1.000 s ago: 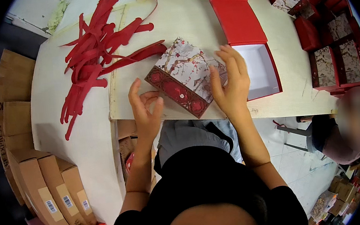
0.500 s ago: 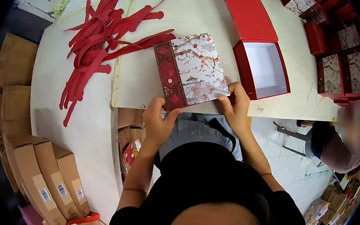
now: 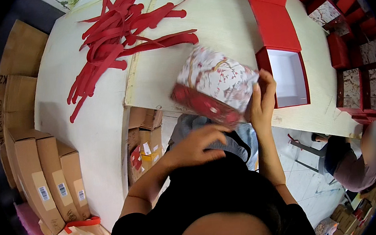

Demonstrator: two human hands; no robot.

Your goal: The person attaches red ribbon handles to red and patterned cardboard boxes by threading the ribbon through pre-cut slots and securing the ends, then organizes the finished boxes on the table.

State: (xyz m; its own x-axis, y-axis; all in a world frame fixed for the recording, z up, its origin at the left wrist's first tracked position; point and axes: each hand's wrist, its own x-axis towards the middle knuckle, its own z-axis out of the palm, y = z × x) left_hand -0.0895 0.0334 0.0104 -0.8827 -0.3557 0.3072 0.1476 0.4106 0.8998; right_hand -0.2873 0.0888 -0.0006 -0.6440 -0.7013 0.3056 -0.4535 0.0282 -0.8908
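A gift box (image 3: pixel 220 76) with white blossom-branch print and a dark red lattice strip is turned at an angle at the table's near edge, its outline smeared by motion. My right hand (image 3: pixel 263 99) grips its right corner, the thumb at the near side and the fingers on the far side. Just below the lattice strip, my left hand (image 3: pixel 201 145) is open with thumb and fingers apart, holding nothing; whether a fingertip touches the box I cannot tell. Right of it stands a red box (image 3: pixel 289 79) with a white inside, its flap lid (image 3: pixel 276 24) folded back.
Dark red ribbon straps (image 3: pixel 110 43) lie tangled on the white table (image 3: pixel 158 82) at the far left. Red and blossom-printed boxes (image 3: pixel 350 85) are stacked at the right. Brown cartons (image 3: pixel 41 175) stand on the left. A person (image 3: pixel 353 165) sits low on the right.
The gift box has turned so that its lattice strip, formerly on the left, faces me. My left hand has let go and moved down toward me; my right hand has kept its hold.
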